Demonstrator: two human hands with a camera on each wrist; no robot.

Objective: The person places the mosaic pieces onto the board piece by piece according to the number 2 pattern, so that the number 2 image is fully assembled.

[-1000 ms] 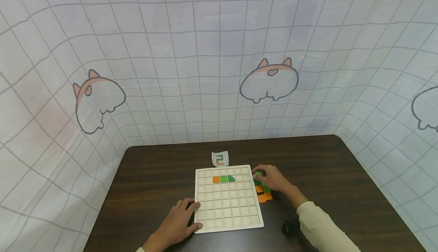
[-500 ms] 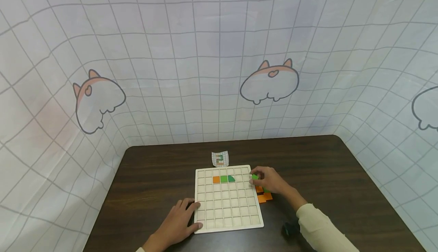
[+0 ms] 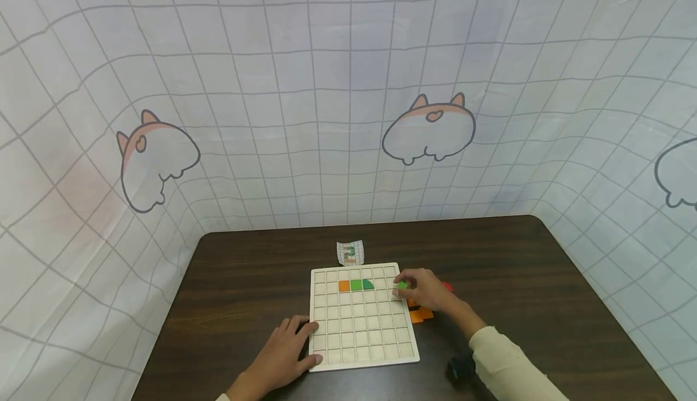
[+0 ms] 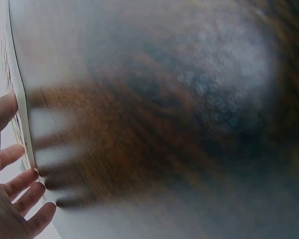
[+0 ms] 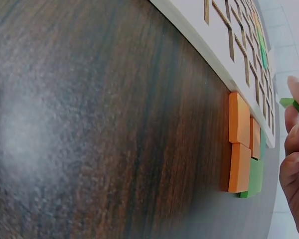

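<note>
A cream grid board (image 3: 359,328) lies on the dark table. Three tiles sit in a row near its far side: an orange square tile (image 3: 344,286), a light green square tile (image 3: 356,285) and a dark green rounded tile (image 3: 368,283). My right hand (image 3: 427,289) pinches a light green tile (image 3: 402,285) between thumb and fingers, just over the board's right edge; the right wrist view shows this green tile (image 5: 288,102) raised above the table. My left hand (image 3: 283,352) rests at the board's left edge, thumb and fingers touching the rim, fingers extended in the left wrist view.
Orange tiles (image 3: 421,315) lie against the board's right side, with a green tile (image 5: 255,177) beside them, partly hidden by the hand in the head view. A small patterned paper (image 3: 350,253) lies behind the board. A black object (image 3: 460,368) sits near the right sleeve.
My right hand has lifted the light green tile from the pile and moved slightly left to the board's edge. Something red now shows behind the right wrist. My left hand has stayed put.
</note>
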